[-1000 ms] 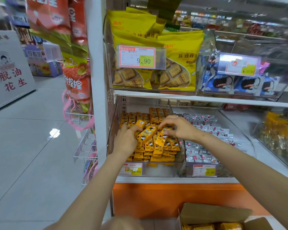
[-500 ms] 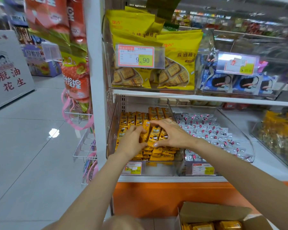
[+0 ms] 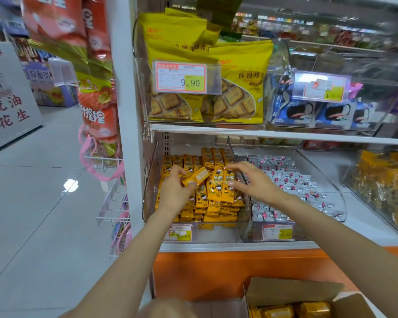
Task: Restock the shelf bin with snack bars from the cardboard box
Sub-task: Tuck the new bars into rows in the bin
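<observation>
A clear plastic shelf bin on the lower shelf is packed with orange-yellow snack bars. My left hand pinches one tilted snack bar above the pile at the bin's left side. My right hand hovers over the bin's right side with fingers spread, fingertips touching the upright bars. The cardboard box sits open on the floor at the bottom right, with yellow packs showing inside.
A second clear bin of silver-wrapped sweets adjoins on the right. Above, a white shelf carries yellow biscuit bags and blue packs. Hanging red snack bags and wire racks flank the left upright. The tiled aisle floor lies left.
My left hand has lifted one snack bar off the pile and tilted it. My right hand has opened and shifted right over the upright bars. The view moved slightly closer.
</observation>
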`<state>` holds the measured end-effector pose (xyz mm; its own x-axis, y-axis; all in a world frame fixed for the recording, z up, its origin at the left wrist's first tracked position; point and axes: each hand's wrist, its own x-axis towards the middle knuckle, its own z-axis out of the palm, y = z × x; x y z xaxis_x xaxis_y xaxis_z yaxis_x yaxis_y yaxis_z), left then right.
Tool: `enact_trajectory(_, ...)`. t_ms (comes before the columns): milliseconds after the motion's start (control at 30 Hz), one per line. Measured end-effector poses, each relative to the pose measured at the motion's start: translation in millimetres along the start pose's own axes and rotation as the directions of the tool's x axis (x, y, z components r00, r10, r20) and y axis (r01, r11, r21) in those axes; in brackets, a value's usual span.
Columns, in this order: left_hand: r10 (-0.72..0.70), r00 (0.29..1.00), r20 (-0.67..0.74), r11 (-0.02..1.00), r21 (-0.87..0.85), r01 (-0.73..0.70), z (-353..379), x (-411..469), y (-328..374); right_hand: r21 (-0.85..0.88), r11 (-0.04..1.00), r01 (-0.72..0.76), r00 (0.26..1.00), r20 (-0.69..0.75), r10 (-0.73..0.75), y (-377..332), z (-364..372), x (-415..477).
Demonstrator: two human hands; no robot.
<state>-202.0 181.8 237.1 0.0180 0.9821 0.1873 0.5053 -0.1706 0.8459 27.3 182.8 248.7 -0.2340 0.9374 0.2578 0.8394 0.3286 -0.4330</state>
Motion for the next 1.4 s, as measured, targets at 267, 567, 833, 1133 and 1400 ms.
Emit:
enact_trajectory(267, -0.279, 0.947, 0.159, 0.864, -0.388, 0.320, -2.9, 2.9, 0.7, 0.103, 0.995, -0.005, 0.985, -0.171, 0.023, 10.5, 10.7, -14.7)
enact_trajectory(567, -0.155, 0.987, 0.036, 0.987, -0.042, 0.156, -5.2, -3.1, -0.6, 0.019, 0.999, -0.032, 0.965, -0.258, 0.036, 9.2, 19.5, -17.5)
enact_trajectory(833, -0.308, 0.926, 0.218, 0.910, -0.217, 0.353, -4.5, -3.2, 3.6, 0.009, 1.000, -0.028, 0.968, -0.248, 0.030, 6.5, 18.2, -19.5)
enact_trajectory(1133, -0.077, 0.995, -0.060, 0.856, 0.508, 0.097, -4.9, -11.0, 1.7, 0.031, 0.999, -0.016, 0.973, -0.229, 0.023, 12.5, 21.4, -21.3)
enact_trajectory(1400, 0.127, 0.991, 0.045, 0.955, 0.266, -0.135, 16.7, -6.5, -6.0, 0.054, 0.999, 0.005, 0.968, -0.251, 0.008, 14.1, 23.3, -22.8)
